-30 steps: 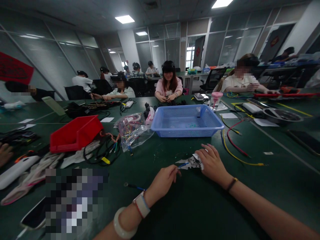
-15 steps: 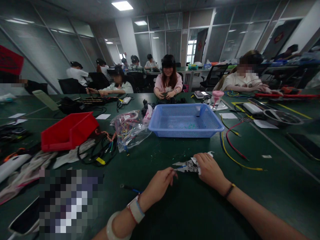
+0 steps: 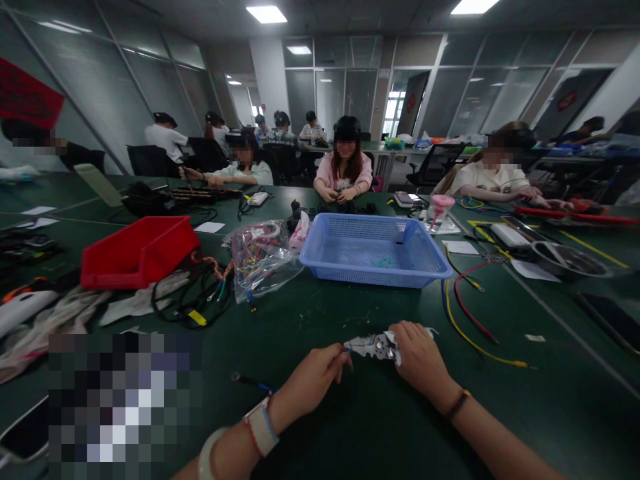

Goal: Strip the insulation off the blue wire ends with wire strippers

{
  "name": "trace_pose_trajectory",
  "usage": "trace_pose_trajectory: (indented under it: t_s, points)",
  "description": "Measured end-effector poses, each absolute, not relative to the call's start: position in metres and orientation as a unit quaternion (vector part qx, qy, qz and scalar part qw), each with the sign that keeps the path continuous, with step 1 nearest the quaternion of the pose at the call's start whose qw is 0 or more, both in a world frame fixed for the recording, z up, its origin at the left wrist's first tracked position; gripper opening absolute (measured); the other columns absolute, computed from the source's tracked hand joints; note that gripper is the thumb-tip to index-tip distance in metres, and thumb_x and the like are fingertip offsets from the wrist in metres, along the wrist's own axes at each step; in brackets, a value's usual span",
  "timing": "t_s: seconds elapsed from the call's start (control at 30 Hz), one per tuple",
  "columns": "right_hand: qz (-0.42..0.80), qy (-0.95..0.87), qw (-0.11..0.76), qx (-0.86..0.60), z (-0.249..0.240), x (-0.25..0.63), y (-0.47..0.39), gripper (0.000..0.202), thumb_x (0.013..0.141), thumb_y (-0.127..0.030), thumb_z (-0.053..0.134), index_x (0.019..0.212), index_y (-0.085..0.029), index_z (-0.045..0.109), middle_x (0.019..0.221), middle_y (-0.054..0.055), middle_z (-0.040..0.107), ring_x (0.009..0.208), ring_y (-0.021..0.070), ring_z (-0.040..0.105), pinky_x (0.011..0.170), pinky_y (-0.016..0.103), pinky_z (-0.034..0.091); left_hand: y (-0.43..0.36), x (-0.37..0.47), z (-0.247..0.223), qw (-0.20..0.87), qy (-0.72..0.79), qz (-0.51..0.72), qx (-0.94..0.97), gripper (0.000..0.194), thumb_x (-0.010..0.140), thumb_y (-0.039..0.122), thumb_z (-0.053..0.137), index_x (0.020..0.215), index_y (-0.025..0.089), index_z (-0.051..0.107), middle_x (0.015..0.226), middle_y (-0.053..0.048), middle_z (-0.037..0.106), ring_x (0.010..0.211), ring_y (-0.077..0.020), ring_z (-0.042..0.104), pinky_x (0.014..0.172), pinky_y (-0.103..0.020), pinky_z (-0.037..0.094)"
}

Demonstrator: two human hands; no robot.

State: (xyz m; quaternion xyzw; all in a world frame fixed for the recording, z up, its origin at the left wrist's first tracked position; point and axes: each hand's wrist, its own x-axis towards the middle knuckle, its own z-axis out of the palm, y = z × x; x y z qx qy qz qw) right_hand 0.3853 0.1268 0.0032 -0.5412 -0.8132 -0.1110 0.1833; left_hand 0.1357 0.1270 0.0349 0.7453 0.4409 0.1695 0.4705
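Observation:
My right hand [image 3: 419, 357] is closed around the handles of a wire stripper [image 3: 376, 347], whose silver jaws point left and look closed. At the jaw tips my left hand [image 3: 317, 373] pinches a thin blue wire; its end there is mostly hidden by the fingers and the jaws. Farther back along my left forearm, the blue wire [image 3: 265, 387] shows again and ends in a black sleeve with a ring terminal [image 3: 237, 377]. Small green scraps [image 3: 345, 321] lie on the table beyond the stripper.
A blue perforated basket [image 3: 373, 275] with green bits inside stands ahead. To the left are a red bin [image 3: 143, 263], a clear bag of wires [image 3: 260, 260] and gloves [image 3: 145, 300]. Yellow and red cables [image 3: 465, 337] lie on the right. Several people sit beyond.
The stripper's jaws have closed; before, they stood apart with the blue wire lying between them. Both hands remain close together, and the whole view has shifted slightly.

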Motion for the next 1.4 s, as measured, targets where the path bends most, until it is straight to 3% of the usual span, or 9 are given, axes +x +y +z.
trace_pose_trajectory:
  t_s: [0.2,0.3,0.43,0.8,0.97,1.2,1.4]
  points:
    - [-0.154,-0.802,0.19,-0.545,0.002,0.385,0.128,0.047,0.071,-0.001,0.048,0.117,-0.011,0.054,0.107,0.012,0.061,0.101,0.024,0.053,0.094,0.039,0.041,0.129,0.137,0.034,0.458,0.44,0.162,0.755,0.037,0.098,0.037,0.03,0.099,0.018,0.061,0.07,0.001,0.057,0.065,-0.0134,0.054,0.066,-0.023,0.038]
    - [-0.182,-0.781,0.178,-0.57,0.004,0.383,0.126,0.044,0.072,-0.005,0.051,0.115,-0.013,0.059,0.111,0.013,0.06,0.106,0.0268,0.05,0.099,0.042,0.036,0.129,0.138,0.032,0.45,0.439,0.157,0.762,0.037,0.097,0.038,0.031,0.097,0.017,0.062,0.07,0.002,0.058,0.062,-0.0126,0.052,0.064,-0.022,0.037]
    - [-0.167,-0.767,0.149,-0.601,0.008,0.381,0.124,0.04,0.076,-0.009,0.052,0.114,-0.016,0.062,0.114,0.012,0.061,0.101,0.0266,0.051,0.093,0.042,0.037,0.129,0.139,0.03,0.451,0.431,0.169,0.763,0.039,0.097,0.039,0.031,0.104,0.019,0.063,0.068,0.002,0.057,0.062,-0.0134,0.051,0.062,-0.023,0.036]
    - [-0.127,-0.781,0.132,-0.597,0.008,0.384,0.123,0.047,0.076,-0.005,0.047,0.118,-0.019,0.06,0.116,0.007,0.065,0.094,0.0164,0.061,0.082,0.026,0.044,0.135,0.142,0.017,0.485,0.426,0.212,0.734,0.044,0.093,0.047,0.038,0.107,0.015,0.064,0.063,0.003,0.058,0.059,-0.0127,0.049,0.058,-0.023,0.034]
    - [-0.105,-0.782,0.135,-0.599,0.006,0.384,0.122,0.051,0.075,-0.004,0.046,0.124,-0.016,0.056,0.12,0.01,0.063,0.094,0.0181,0.063,0.082,0.029,0.047,0.138,0.144,0.016,0.537,0.433,0.209,0.693,0.046,0.09,0.05,0.042,0.094,0.013,0.068,0.061,0.002,0.057,0.051,-0.0093,0.041,0.052,-0.021,0.031]
    - [-0.112,-0.77,0.163,-0.607,0.007,0.381,0.124,0.064,0.072,0.0,0.041,0.135,-0.013,0.044,0.132,0.012,0.055,0.11,0.0226,0.057,0.086,0.034,0.049,0.129,0.148,0.024,0.591,0.429,0.248,0.636,0.039,0.086,0.047,0.049,0.093,0.014,0.068,0.068,0.001,0.06,0.044,-0.0056,0.038,0.044,-0.019,0.03]
    - [-0.145,-0.771,0.184,-0.593,0.007,0.375,0.123,0.067,0.072,0.001,0.041,0.138,-0.013,0.038,0.136,0.012,0.052,0.113,0.0221,0.055,0.086,0.032,0.051,0.124,0.151,0.02,0.574,0.44,0.276,0.633,0.033,0.086,0.043,0.05,0.092,0.015,0.068,0.067,0.002,0.06,0.042,-0.0053,0.042,0.042,-0.019,0.032]
